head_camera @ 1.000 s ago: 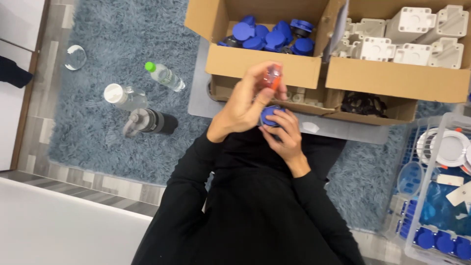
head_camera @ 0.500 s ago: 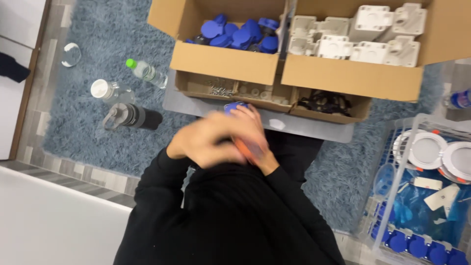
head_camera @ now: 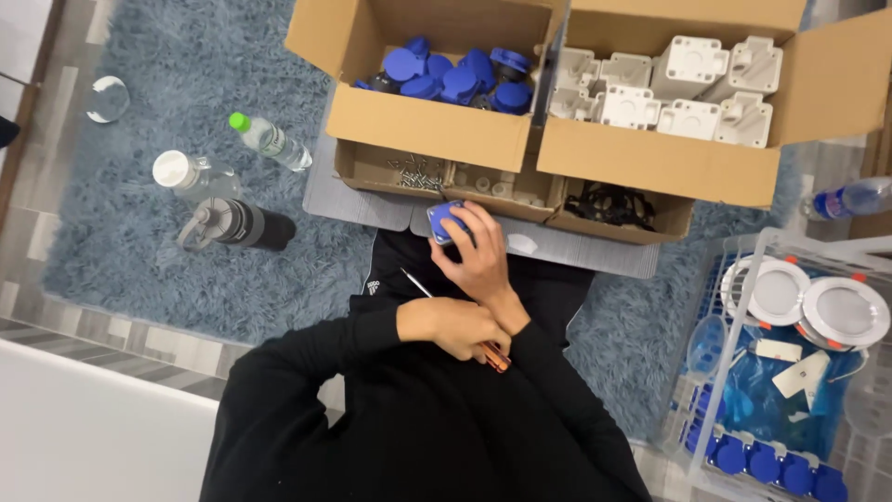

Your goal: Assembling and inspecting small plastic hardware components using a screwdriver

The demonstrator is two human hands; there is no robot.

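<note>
My right-hand fingers point(head_camera: 465, 244) curl round a small blue part point(head_camera: 444, 221), held just in front of the shallow cardboard trays point(head_camera: 437, 177); my left hand point(head_camera: 455, 327) is closed on an orange-handled screwdriver point(head_camera: 465, 325), its shaft pointing up-left over my lap; beyond sit a box of blue caps point(head_camera: 455, 74) and a box of white housings point(head_camera: 669, 88); bottles point(head_camera: 232, 223) lie on the grey rug point(head_camera: 139, 270).
</note>
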